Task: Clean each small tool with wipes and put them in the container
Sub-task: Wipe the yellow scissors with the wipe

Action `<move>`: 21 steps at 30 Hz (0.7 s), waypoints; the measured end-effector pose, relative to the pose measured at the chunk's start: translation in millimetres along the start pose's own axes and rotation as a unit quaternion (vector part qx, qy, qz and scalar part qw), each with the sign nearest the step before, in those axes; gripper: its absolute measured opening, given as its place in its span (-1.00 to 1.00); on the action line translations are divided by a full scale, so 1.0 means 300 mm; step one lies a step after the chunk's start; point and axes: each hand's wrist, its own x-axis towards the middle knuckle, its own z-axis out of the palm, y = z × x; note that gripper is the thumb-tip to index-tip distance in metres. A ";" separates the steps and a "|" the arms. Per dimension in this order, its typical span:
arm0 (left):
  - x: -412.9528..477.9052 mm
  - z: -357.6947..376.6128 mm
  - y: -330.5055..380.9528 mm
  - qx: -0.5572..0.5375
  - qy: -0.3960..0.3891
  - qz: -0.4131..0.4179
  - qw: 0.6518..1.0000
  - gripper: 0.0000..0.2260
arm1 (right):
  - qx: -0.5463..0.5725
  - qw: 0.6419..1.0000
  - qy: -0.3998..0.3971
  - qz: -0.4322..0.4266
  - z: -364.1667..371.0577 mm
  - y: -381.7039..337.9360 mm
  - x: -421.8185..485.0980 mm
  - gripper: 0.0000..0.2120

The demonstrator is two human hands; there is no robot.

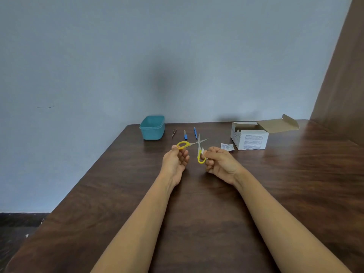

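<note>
1. The yellow-handled scissors hang spread open above the counter: your left hand pinches one loop, your right hand the other, a white wipe tucked under its fingers.
2. Wiping appears under way; next, run the wipe along the blades.
3. Beyond wait tweezers, two blue tools and the teal container.
4. Print on the open box and sachet is unreadable.
</note>
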 end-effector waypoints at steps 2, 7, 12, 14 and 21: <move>0.013 -0.023 0.031 -0.010 0.024 0.002 1.000 -0.74 | -0.025 0.998 -0.040 0.037 -0.007 -0.012 -0.011 -0.63; 0.005 -0.043 0.056 0.045 -0.006 0.006 0.999 -0.75 | -0.093 0.982 -0.118 0.118 -0.012 -0.036 -0.036 -0.64; -0.002 -0.027 0.038 0.020 0.005 0.038 0.999 -0.72 | -0.054 0.986 -0.094 0.125 -0.015 -0.032 -0.038 -0.65; 0.001 -0.023 0.024 0.021 0.015 0.052 0.998 -0.67 | 0.001 0.993 -0.067 0.101 -0.014 -0.020 -0.028 -0.63; -0.028 0.019 -0.066 0.295 -0.084 0.155 0.939 -0.73 | 0.066 0.997 0.019 0.033 -0.014 0.005 0.003 -0.64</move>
